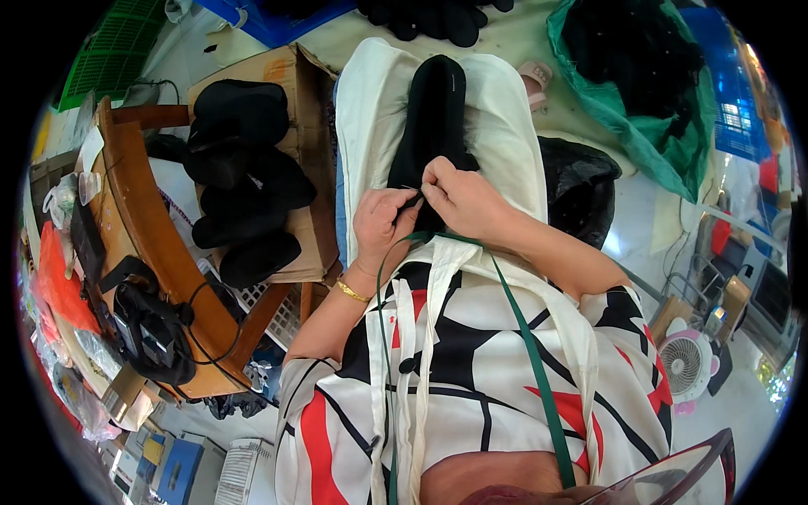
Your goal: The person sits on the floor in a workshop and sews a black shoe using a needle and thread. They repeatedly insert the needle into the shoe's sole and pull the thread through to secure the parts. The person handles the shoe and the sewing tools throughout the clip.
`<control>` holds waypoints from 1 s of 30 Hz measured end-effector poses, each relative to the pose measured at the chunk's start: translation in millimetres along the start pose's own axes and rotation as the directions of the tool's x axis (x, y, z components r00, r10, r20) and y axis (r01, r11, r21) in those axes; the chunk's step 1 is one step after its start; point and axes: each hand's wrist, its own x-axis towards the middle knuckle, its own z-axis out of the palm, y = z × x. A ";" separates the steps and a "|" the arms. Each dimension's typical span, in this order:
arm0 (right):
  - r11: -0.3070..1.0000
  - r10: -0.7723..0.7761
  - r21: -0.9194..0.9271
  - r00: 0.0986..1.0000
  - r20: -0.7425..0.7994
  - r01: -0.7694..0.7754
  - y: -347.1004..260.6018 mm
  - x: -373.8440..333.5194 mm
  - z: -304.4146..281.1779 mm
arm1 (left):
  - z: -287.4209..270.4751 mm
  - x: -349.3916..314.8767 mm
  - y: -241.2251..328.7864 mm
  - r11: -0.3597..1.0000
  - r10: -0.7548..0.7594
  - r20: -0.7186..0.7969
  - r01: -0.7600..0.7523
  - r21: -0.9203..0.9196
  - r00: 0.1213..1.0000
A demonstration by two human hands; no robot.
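A long black cloth shoe or slipper (436, 109) lies lengthwise on my lap, over a white apron (505, 126). My left hand (384, 225) pinches the shoe's near edge between thumb and fingers. Close beside it, my right hand (461, 198) is closed with thumb and forefinger pressed together at the same edge. A thin light glint, perhaps a needle or thread, shows between the two hands, too small to tell. Whatever my right fingertips grip is hidden. A green strap (539, 379) hangs from my neck down to the hands.
Several black slippers (244, 202) are piled on a cardboard box (316, 168) at the left, beside a wooden chair (139, 219). At the right are a black plastic bag (581, 189) and a green sack (623, 126) of black items. A fan (683, 362) stands further right.
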 end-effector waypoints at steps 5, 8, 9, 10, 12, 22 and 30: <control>0.958 0.189 0.176 0.960 0.207 -0.227 -10.7 10.0 -14.9 | 0.1 -1.8 -6.4 0.997 0.076 0.017 -0.076 0.001 0.997; 0.978 -0.147 -0.137 0.985 0.089 0.158 -9.7 21.5 -28.0 | -3.6 0.0 -6.2 0.989 0.140 0.029 -0.141 0.038 0.990; 0.976 -0.121 -0.179 0.992 0.045 0.127 -15.3 24.2 -30.1 | -1.8 0.6 -8.1 0.979 0.186 0.013 -0.186 0.079 0.983; 0.976 -0.105 -0.182 0.990 0.092 0.120 -19.0 26.7 -32.0 | -1.5 1.6 -7.8 0.976 0.196 0.018 -0.197 0.089 0.980; 0.978 -0.072 -0.181 0.981 0.181 0.106 -24.0 32.1 -34.1 | -3.7 2.8 -5.8 0.969 0.218 0.036 -0.221 0.112 0.975; 0.916 -0.347 -0.237 0.936 -0.060 0.324 -10.8 48.6 4.4 | -0.6 -1.7 -14.7 0.972 0.210 0.094 -0.218 0.090 0.973; 0.754 0.220 0.588 0.956 0.194 -0.293 -23.9 58.6 -30.2 | -5.2 9.8 -5.5 0.999 0.025 0.109 -0.027 0.020 0.994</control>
